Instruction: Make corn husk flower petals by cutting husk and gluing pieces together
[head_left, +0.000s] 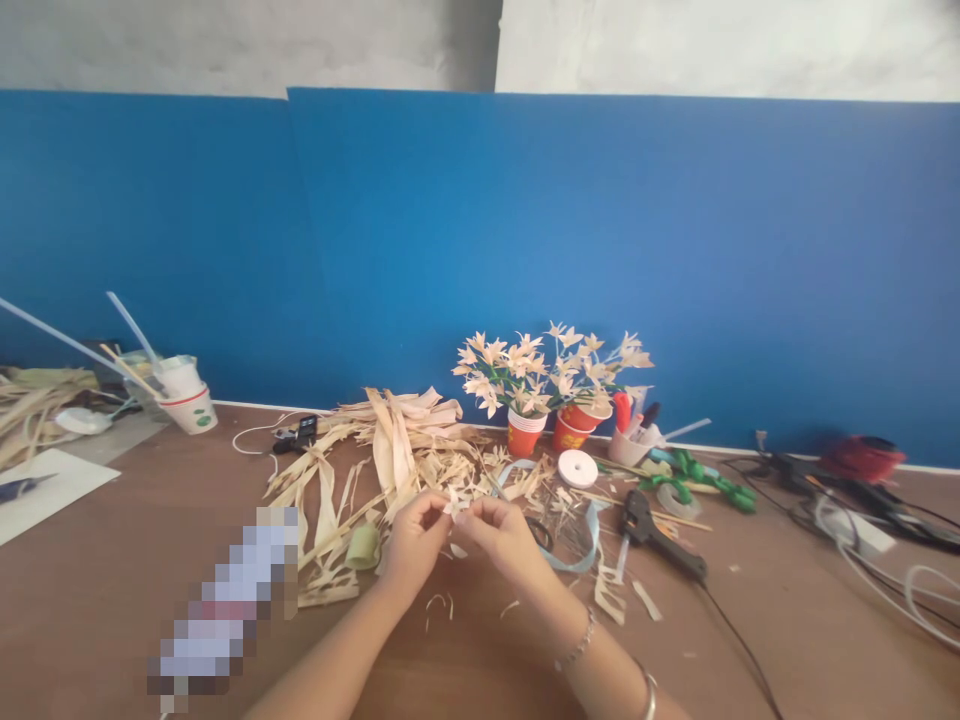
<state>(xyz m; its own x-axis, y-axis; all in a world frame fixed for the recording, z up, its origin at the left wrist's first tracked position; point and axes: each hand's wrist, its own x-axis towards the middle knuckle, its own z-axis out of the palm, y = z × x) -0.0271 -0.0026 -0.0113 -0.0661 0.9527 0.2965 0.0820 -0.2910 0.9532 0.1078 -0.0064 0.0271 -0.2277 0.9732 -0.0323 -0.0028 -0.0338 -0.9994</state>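
Observation:
Between my two hands is a small pale flower (454, 503) of what looks like dried corn husk. My left hand (412, 545) pinches it from one side, thumb against fingers. From the other side my right hand (506, 540) grips it the same way, fingertips nearly meeting the left ones. Just beyond lies a heap of dried husks (394, 440), with loose scraps around it. A green tape roll (363, 547) sits left of my left hand. To the right of my right hand rests a black glue gun (652, 535), its cord running toward the front edge.
Husk flowers (517, 365) stand in red paper cups (525, 435) by the blue partition (450, 230). A white ribbon spool (577, 468), blue ribbon (589, 545) and a cup of tools (630, 445) lie nearby. Cables (892, 570) cross the right side. A blurred patch covers something at left.

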